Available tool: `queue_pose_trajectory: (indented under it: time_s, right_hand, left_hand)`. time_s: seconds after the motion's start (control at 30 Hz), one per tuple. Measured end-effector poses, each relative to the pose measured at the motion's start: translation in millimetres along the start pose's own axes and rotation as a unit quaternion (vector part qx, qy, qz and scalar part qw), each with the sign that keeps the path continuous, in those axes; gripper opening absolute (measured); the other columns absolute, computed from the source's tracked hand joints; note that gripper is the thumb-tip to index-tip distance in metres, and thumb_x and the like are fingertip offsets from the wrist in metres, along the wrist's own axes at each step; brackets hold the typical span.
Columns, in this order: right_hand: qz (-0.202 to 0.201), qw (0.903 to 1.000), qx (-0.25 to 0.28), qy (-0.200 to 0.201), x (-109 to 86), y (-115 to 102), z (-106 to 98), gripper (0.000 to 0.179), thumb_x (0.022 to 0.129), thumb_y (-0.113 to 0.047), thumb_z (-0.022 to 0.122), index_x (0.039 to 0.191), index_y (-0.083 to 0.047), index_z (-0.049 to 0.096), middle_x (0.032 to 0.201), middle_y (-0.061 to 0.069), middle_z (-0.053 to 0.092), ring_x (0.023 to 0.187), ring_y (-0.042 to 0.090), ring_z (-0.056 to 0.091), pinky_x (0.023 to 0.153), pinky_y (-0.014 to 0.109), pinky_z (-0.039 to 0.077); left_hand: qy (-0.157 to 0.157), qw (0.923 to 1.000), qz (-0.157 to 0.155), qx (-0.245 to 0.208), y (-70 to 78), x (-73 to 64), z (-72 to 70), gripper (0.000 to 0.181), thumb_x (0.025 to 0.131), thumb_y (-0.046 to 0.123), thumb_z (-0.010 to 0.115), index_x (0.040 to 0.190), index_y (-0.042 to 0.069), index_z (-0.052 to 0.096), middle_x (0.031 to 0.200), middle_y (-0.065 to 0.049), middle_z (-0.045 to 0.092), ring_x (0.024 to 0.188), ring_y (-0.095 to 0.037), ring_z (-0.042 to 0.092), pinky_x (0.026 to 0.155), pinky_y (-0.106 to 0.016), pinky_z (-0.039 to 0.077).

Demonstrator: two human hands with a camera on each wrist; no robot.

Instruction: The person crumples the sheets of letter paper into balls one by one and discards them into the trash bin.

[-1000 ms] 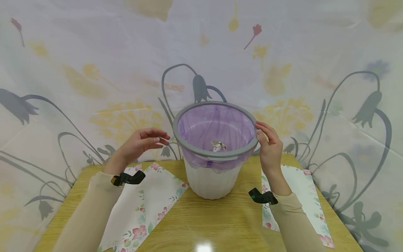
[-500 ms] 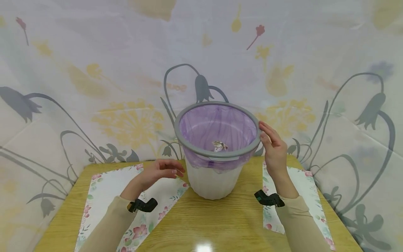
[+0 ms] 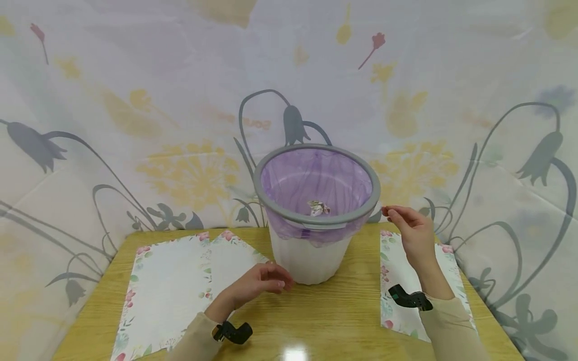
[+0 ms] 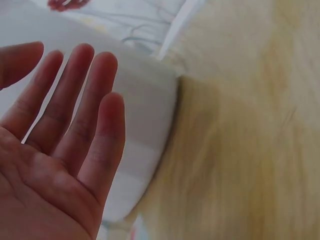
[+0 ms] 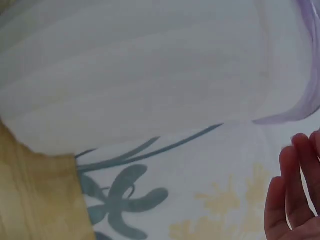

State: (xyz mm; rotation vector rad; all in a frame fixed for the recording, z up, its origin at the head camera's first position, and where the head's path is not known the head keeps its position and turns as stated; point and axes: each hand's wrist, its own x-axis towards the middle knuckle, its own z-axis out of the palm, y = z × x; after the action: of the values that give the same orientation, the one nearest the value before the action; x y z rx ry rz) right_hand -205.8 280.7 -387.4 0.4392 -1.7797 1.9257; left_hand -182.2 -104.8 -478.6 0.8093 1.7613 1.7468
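A white trash can (image 3: 309, 260) with a grey rim ring (image 3: 374, 200) stands upright on the wooden table. Its purple trash bag (image 3: 293, 178) lines the inside and folds over the outside below the ring. At the bottom lies a small crumpled wrapper (image 3: 318, 208). My left hand (image 3: 257, 285) hovers low by the can's front left base, fingers loosely bent and holding nothing; the left wrist view shows its bare palm beside the white wall. Just right of the rim is my right hand (image 3: 413, 233), apart from the can, its fingers relaxed with nothing between them.
Floral-bordered paper sheets (image 3: 169, 286) lie on the left of the wooden table (image 3: 316, 316). Another floral sheet (image 3: 397, 296) is under my right forearm. Behind the can hangs a flower-printed backdrop (image 3: 189, 100).
My left hand has come down from beside the rim to near the can's base, moving right. My right hand has left the rim and shifted right and down.
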Motion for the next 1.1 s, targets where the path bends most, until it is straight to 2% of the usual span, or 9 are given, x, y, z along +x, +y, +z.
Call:
queue_pose_trajectory:
  time_s: [0.1,0.17,0.27,0.37,0.5,0.6,0.7,0.87,1.1]
  right_hand:
    - [0.041,0.9968,-0.068,-0.013,-11.9,8,-19,0.019,0.096,0.002,0.062,0.108,0.017,0.066,0.098,-0.006,0.074,0.092,0.009,0.068,0.082,0.018,0.053]
    - [0.070,0.9877,-0.136,-0.030,-20.5,14,-35,0.023,0.097,-0.005,0.065,0.111,0.012,0.067,0.102,-0.011,0.072,0.093,0.006,0.066,0.082,0.016,0.051]
    - [0.095,0.9621,-0.245,-0.072,-31.5,23,-57,0.025,0.096,-0.012,0.068,0.114,0.005,0.069,0.106,-0.005,0.071,0.096,0.001,0.062,0.080,0.013,0.050]
    - [0.118,0.9310,-0.324,-0.121,-40.4,33,-77,0.033,0.095,-0.016,0.071,0.121,0.003,0.068,0.115,0.012,0.069,0.105,0.013,0.063,0.079,0.014,0.051]
    - [0.165,0.8913,-0.382,-0.181,-50.2,50,-98,0.046,0.090,-0.016,0.075,0.130,0.003,0.062,0.131,0.025,0.060,0.124,0.041,0.052,0.091,0.035,0.054]
    - [0.177,0.8640,-0.413,-0.227,-56.9,62,-107,0.054,0.084,-0.013,0.080,0.132,0.002,0.061,0.140,0.028,0.051,0.129,0.051,0.042,0.099,0.059,0.043]
    - [0.174,0.8420,-0.432,-0.273,-62.5,72,-109,0.060,0.077,-0.013,0.084,0.131,0.002,0.062,0.145,0.032,0.043,0.133,0.056,0.033,0.099,0.069,0.034]
    - [0.159,0.8220,-0.447,-0.316,-66.3,78,-100,0.065,0.073,-0.013,0.085,0.130,0.003,0.061,0.146,0.039,0.034,0.134,0.061,0.025,0.099,0.073,0.030]
    - [0.154,0.8088,-0.472,-0.315,-64.5,84,-72,0.067,0.076,-0.020,0.085,0.131,0.008,0.058,0.143,0.046,0.030,0.130,0.065,0.026,0.100,0.073,0.030]
  left_hand:
    - [-0.002,0.9999,-0.010,-0.009,-7.9,7.4,11.4,0.035,0.101,0.011,0.057,0.127,-0.013,0.057,0.120,-0.038,0.059,0.112,-0.052,0.058,0.092,-0.060,0.049]
    - [-0.002,0.9997,-0.019,-0.014,-12.5,12.4,18.6,0.036,0.101,0.011,0.056,0.128,-0.012,0.056,0.121,-0.036,0.059,0.111,-0.049,0.060,0.092,-0.056,0.051]
    - [0.008,0.9993,-0.034,-0.017,-17.7,18.7,30.7,0.033,0.101,0.011,0.058,0.127,-0.009,0.058,0.121,-0.032,0.062,0.110,-0.045,0.062,0.089,-0.048,0.054]
    - [0.016,0.9991,-0.040,0.001,-22.0,24.6,41.9,0.027,0.101,0.011,0.059,0.122,-0.004,0.063,0.117,-0.026,0.066,0.106,-0.040,0.065,0.084,-0.039,0.055]
    - [0.022,0.9986,-0.045,0.016,-26.4,32.4,54.5,0.023,0.101,0.011,0.059,0.118,-0.003,0.065,0.113,-0.022,0.068,0.103,-0.035,0.067,0.080,-0.030,0.055]
    - [0.034,0.9981,-0.052,0.000,-28.4,38.4,63.0,0.025,0.100,0.010,0.060,0.119,-0.006,0.064,0.113,-0.021,0.069,0.103,-0.033,0.068,0.081,-0.029,0.054]
    - [0.041,0.9971,-0.064,-0.013,-30.2,44.3,70.9,0.025,0.100,0.009,0.060,0.119,-0.007,0.063,0.112,-0.020,0.069,0.101,-0.032,0.069,0.081,-0.031,0.055]
    - [0.034,0.9962,-0.076,-0.027,-32.3,53.4,82.3,0.027,0.100,0.007,0.059,0.122,-0.008,0.062,0.112,-0.020,0.070,0.100,-0.031,0.069,0.085,-0.034,0.056]
    - [0.033,0.9959,-0.083,-0.010,-31.9,66.9,94.5,0.024,0.097,0.004,0.063,0.118,-0.006,0.066,0.107,-0.015,0.072,0.095,-0.023,0.070,0.082,-0.029,0.056]
